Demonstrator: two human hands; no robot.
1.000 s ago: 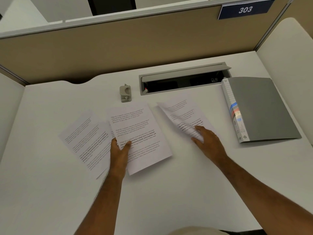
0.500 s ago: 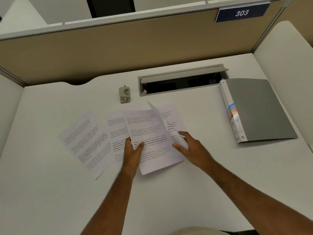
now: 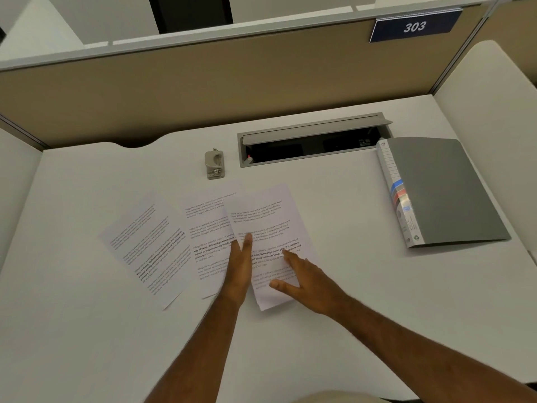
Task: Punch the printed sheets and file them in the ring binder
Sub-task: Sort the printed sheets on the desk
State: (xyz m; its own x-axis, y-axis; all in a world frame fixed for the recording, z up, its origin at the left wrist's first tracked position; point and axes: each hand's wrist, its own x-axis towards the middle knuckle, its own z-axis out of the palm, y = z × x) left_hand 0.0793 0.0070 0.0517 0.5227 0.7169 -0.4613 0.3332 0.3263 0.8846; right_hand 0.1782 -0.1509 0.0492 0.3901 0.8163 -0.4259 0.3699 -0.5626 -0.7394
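Three groups of printed sheets lie fanned on the white desk [image 3: 87, 330]: a left sheet [image 3: 145, 242], a middle sheet [image 3: 207, 225], and a small stack [image 3: 264, 222] on top at the right. My left hand [image 3: 239, 266] stands edge-on with straight fingers against the stack's left edge. My right hand [image 3: 308, 279] rests flat on the stack's lower right part, fingers spread. A small grey hole punch [image 3: 214, 164] stands beyond the sheets, apart from both hands. The grey ring binder [image 3: 444, 190] lies closed at the far right.
An open cable tray [image 3: 313, 141] is sunk into the desk behind the sheets, beside the binder. Beige partition walls [image 3: 203, 91] close the desk at the back and sides. A blue sign reading 303 [image 3: 414, 26] hangs on the back partition.
My right hand has carried the right-hand sheet over onto the sheet under my left hand. Both hands have come together at that stack, which has shifted right off the middle sheet.
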